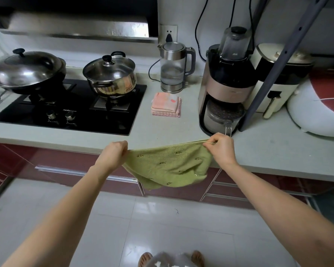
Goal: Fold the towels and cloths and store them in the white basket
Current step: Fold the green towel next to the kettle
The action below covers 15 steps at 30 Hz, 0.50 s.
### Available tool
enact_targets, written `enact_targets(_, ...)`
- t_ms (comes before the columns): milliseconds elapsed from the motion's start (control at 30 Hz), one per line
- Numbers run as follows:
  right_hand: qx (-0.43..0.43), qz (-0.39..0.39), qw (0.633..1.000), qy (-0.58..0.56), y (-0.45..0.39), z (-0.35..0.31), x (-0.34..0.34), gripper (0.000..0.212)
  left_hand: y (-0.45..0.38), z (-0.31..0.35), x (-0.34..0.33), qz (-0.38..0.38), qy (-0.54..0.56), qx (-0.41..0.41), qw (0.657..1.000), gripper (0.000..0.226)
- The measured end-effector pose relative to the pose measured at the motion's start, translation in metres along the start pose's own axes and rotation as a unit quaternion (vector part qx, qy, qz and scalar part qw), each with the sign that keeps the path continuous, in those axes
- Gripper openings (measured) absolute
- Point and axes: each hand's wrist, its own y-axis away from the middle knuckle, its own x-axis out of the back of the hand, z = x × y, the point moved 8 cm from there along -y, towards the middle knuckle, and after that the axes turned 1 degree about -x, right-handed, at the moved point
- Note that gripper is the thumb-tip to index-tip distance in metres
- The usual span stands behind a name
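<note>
Right in front of you, both arms reach forward and your hands share one cloth between them. Your left hand (115, 151) pinches the left top corner of the green terry towel with small dark embroidered motifs (170, 166), fingers curled over the hem. Your right hand (219, 149) pinches the opposite top corner, thumb and forefinger closed on the edge binding. The top hem runs taut from hand to hand, so the towel's long axis lies left to right across your body, tilted slightly up toward the right hand. The body of the cloth hangs below that line, in front of the dark red glossy cabinet drawers (229, 189) and just off the front edge of the pale grey countertop (162, 130). The lower edge sags unevenly, with a corner curling under at the bottom left, so it looks not yet folded.

Neither hand is nearer; the cloth sits evenly between them, which suits bringing one corner across to the other or laying it flat on the counter just beyond.

Further back on the counter, a folded stack of pink cloths (166, 105) rests just in front of the glass and steel electric kettle (174, 68).

No white basket shows clearly here.
</note>
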Motion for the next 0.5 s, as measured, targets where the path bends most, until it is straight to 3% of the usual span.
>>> enact_targets(67, 0.022, -0.011, 0.999, 0.038, 0.003, -0.002, -0.002, 0.022, 0.005, 0.002, 0.001, 0.009, -0.018, -0.017, 1.0, 0.014)
enact_targets(167, 0.07, 0.029, 0.996, 0.047, 0.011, -0.016, 0.004, 0.027, 0.013, 0.011, 0.02, 0.119, -0.02, -0.026, 0.992, 0.019)
enact_targets(200, 0.078, 0.033, 0.995, 0.051, 0.014, -0.018, 0.002, 0.027, 0.015, 0.012, 0.02, 0.121, -0.024, -0.018, 0.992, 0.02)
enact_targets(233, 0.081, 0.0, 0.993, 0.08, 0.018, -0.017, -0.008, 0.028, 0.015, 0.013, 0.01, 0.069, -0.051, -0.006, 0.996, 0.021)
enact_targets(300, 0.058, -0.139, 0.972, 0.182, 0.033, 0.002, -0.046, 0.031, 0.021, 0.011, -0.023, -0.092, -0.126, 0.02, 0.988, 0.017)
enact_targets(333, 0.043, -0.17, 0.963, 0.203, 0.038, 0.012, -0.055, 0.031, 0.023, 0.008, -0.03, -0.114, -0.127, 0.04, 0.985, 0.014)
enact_targets(500, 0.077, 0.001, 0.994, 0.073, 0.035, -0.02, -0.02, 0.02, 0.021, 0.005, -0.01, 0.051, -0.024, 0.054, 0.997, 0.01)
